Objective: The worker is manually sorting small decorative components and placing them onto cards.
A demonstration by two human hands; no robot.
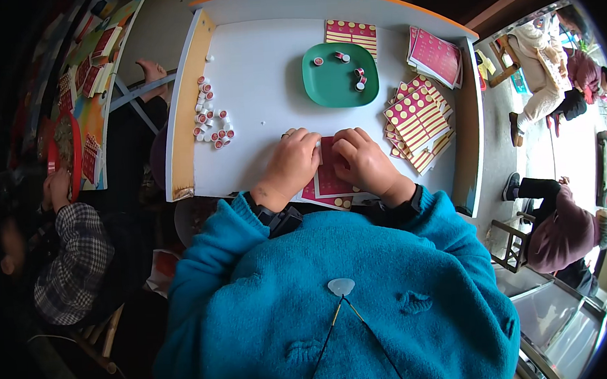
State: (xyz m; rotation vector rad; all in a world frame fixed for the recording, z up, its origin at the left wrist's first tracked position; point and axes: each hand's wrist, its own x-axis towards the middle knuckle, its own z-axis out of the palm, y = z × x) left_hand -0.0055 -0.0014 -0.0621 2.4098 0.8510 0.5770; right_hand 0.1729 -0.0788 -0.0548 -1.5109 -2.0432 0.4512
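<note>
My left hand (290, 164) and my right hand (369, 164) are close together at the near edge of the white-lined tray table. Between them is a dark red card (327, 149), with a pale strip at its left side by my left fingertips. The left fingers are bent and pressed together at that side. My right fingers curl over the card's right part; their tips are partly hidden. Underneath, more red sheets (308, 192) stick out toward me, one with yellow dots. Whether a small piece is in either pinch does not show.
Small white-and-red rolls (207, 119) lie along the left wall. Ahead is a green tray (318, 93) with a few rolls. Yellow-dotted cards (413, 118) and red sheets (436, 57) are piled at right; another dotted sheet (350, 30) lies behind. People sit on both sides.
</note>
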